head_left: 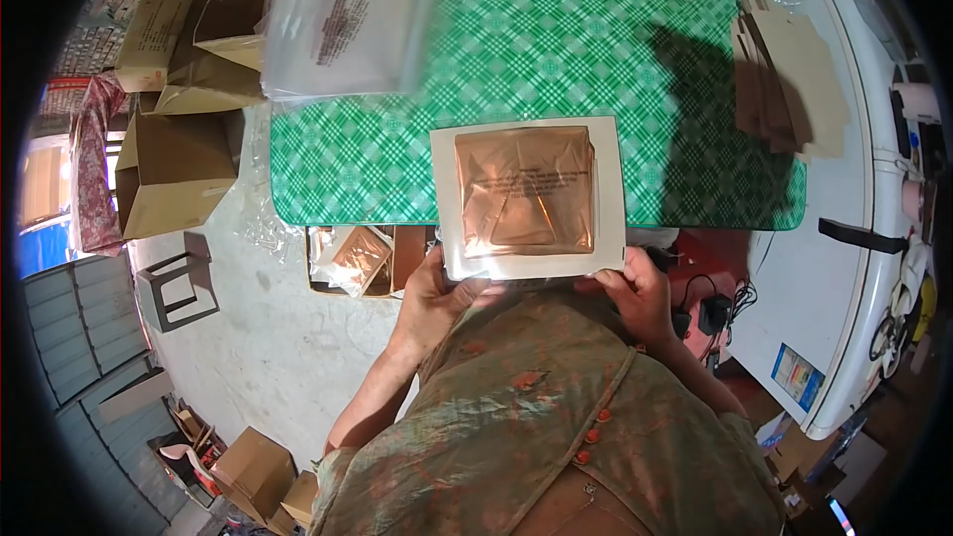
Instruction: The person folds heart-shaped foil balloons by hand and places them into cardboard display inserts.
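Both hands hold a clear plastic bag (529, 268) by its near corners, at the front edge of the table. Inside it lies a white card (447, 179) with a copper-coloured packet (526, 194) on top, under small dark printed text. My left hand (432, 298) pinches the near left corner, thumb on top. At the near right corner, my right hand (635, 293) is closed with thumb and fingers on the edge. What the packet contains cannot be made out.
A green checked tablecloth (556, 60) covers the table. A stack of clear printed bags (347, 25) lies at its far left, brown card sheets (794, 79) at the right. An open box below the edge holds another copper packet (362, 258). Cardboard boxes (179, 174) stand left.
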Available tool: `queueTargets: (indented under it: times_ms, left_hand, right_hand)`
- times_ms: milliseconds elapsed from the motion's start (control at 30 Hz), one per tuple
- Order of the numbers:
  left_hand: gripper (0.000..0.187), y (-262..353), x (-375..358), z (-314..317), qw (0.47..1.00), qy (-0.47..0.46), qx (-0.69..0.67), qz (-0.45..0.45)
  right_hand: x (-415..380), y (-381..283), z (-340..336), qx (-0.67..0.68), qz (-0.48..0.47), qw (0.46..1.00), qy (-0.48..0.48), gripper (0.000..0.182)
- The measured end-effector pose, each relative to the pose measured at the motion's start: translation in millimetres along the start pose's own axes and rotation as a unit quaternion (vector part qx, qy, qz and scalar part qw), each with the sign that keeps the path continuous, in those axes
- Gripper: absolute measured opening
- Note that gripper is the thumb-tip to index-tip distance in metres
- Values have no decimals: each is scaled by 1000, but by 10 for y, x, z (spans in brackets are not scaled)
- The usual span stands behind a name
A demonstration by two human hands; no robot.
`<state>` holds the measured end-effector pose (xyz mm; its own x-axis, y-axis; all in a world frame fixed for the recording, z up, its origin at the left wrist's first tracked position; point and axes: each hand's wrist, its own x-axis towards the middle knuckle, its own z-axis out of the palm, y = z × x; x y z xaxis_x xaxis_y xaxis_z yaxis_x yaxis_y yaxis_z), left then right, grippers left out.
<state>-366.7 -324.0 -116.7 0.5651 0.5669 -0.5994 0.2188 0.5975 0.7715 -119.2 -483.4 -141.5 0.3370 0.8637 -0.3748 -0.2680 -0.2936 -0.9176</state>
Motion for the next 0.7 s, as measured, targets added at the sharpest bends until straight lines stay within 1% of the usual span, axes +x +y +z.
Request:
queueTargets:
  times_ms: [100, 200, 300, 400, 500, 600, 700]
  left_hand:
    - [50, -1, 7, -15, 1000, -9, -25, 13]
    - [49, 5, 6, 15, 998, -30, 5, 51]
    - [46, -24, 18, 25, 999, -14, 20, 30]
    - [46, -54, 22, 3, 999, -20, 4, 35]
    - [46, -65, 27, -6, 999, -26, 6, 42]
    - [46, -8, 1, 27, 999, -6, -14, 31]
    - [46, -96, 32, 3, 999, -3, -23, 31]
  right_hand:
    - [5, -72, 7, -52, -15, 999, -3, 24]
    - [25, -108, -37, -115, -18, 993, -20, 24]
    - [18, -5, -65, -94, -11, 995, -33, 25]
    - [-3, -61, -78, -111, 12, 993, -40, 27]
    - [-9, -94, -53, -95, 1, 995, -38, 28]
    - [-36, -143, -16, -76, 23, 996, -43, 30]
    - [-17, -62, -60, -85, 19, 995, -54, 33]
